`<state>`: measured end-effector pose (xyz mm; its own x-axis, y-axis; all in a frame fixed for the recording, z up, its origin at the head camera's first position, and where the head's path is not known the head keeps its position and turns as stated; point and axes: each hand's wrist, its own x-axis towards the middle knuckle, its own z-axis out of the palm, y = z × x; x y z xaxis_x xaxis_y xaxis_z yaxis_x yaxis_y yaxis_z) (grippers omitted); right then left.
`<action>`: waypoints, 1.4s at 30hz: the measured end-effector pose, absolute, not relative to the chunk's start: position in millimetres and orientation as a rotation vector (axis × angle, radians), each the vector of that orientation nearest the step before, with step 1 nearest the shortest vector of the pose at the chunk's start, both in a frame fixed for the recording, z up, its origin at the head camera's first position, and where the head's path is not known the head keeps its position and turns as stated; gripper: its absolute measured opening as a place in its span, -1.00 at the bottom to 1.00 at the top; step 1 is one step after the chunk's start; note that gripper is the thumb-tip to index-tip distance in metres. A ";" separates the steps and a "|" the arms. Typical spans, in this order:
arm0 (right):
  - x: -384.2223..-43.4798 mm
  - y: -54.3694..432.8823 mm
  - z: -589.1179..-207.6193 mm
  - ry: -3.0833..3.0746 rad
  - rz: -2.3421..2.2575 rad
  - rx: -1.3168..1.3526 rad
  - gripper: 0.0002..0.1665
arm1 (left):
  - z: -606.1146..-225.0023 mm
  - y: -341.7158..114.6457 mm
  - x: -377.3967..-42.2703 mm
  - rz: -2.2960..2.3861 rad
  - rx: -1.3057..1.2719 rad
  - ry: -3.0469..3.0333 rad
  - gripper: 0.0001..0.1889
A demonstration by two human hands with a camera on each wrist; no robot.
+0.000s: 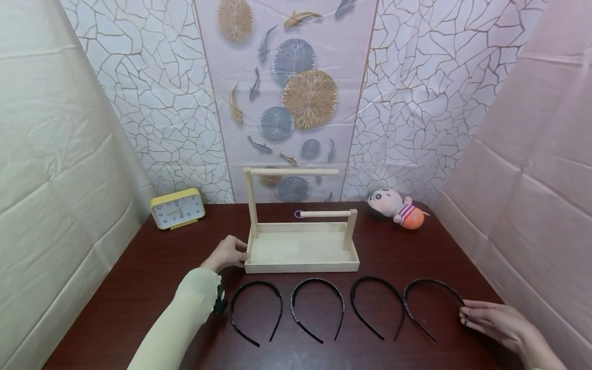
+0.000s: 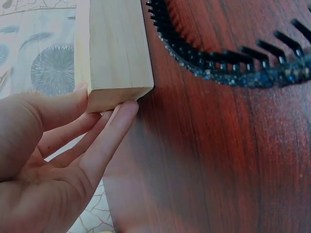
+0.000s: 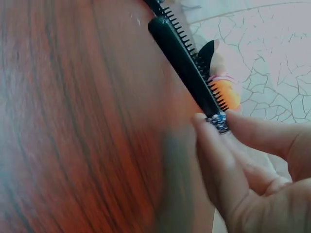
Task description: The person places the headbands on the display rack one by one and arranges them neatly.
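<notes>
A pale wooden rack, a shallow tray with a tall bar and a lower bar on posts, stands mid-table. My left hand grips its left side wall, with thumb and fingers around the wooden edge in the left wrist view. At the far right my right hand pinches one end of a black toothed headband, at its sparkly part. Three more black headbands lie in a row to the left: one nearest my left sleeve, a second, and a third.
A purple ring sits at the free end of the lower bar. Behind, a yellow alarm clock stands at the back left and a plush doll lies at the back right. Cloth hangs around the dark red table.
</notes>
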<state>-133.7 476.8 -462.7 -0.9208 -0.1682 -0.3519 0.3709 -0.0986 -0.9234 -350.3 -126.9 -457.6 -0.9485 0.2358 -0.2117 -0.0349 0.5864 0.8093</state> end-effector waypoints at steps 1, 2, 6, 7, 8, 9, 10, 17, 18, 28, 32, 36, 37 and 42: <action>-134.0 475.4 -463.6 1.800 -2.111 0.203 -0.66 | -457.7 -127.4 -350.0 1.296 0.160 2.523 -0.63; -134.1 473.9 -464.6 1.782 -2.141 0.187 -0.63 | -457.3 -127.7 -349.5 1.295 0.158 2.525 -0.63; -135.7 467.1 -467.5 1.751 -2.256 0.110 -0.51 | -455.3 -127.7 -347.3 1.289 0.163 2.529 -0.62; -136.1 465.5 -467.8 1.750 -2.291 0.097 -0.51 | -454.9 -127.5 -347.0 1.290 0.161 2.529 -0.62; -136.4 464.3 -467.9 1.751 -2.323 0.078 -0.51 | -454.4 -127.1 -346.8 1.291 0.162 2.528 -0.63; -137.0 463.2 -467.7 1.752 -2.361 0.064 -0.51 | -454.1 -126.7 -346.6 1.290 0.165 2.528 -0.63; -137.4 462.1 -467.5 1.752 -2.401 0.055 -0.51 | -454.3 -126.5 -346.7 1.295 0.156 2.525 -0.63; -142.5 456.6 -461.0 1.628 -2.686 0.018 -0.53 | -454.6 -126.2 -344.6 1.299 0.156 2.527 -0.61; -143.4 455.6 -459.7 1.616 -2.720 0.019 -0.54 | -454.9 -126.3 -344.4 1.300 0.156 2.527 -0.61; -151.1 434.6 -445.1 1.608 -2.934 0.176 -0.59 | -456.2 -126.8 -346.4 1.270 0.149 2.573 -0.62; -155.7 424.3 -438.9 1.666 -2.945 0.289 -0.61 | -455.5 -125.4 -346.6 1.247 0.152 2.587 -0.62; -166.1 419.3 -439.5 1.741 -2.941 0.377 -0.66 | -457.0 -125.6 -346.8 1.250 0.148 2.580 -0.62; -169.6 419.3 -441.4 1.771 -2.936 0.387 -0.66 | -457.7 -125.7 -347.2 1.249 0.144 2.582 -0.62; -183.0 413.7 -441.7 1.856 -2.938 0.494 -0.69 | -460.0 -125.9 -349.2 1.222 0.138 2.607 -0.64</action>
<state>-183.0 413.7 -441.7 -0.8946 0.4452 -0.0372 -0.1577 -0.3926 -0.9061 -349.2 -125.9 -460.0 -0.9620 0.1939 -0.1921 -0.0236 0.6421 0.7663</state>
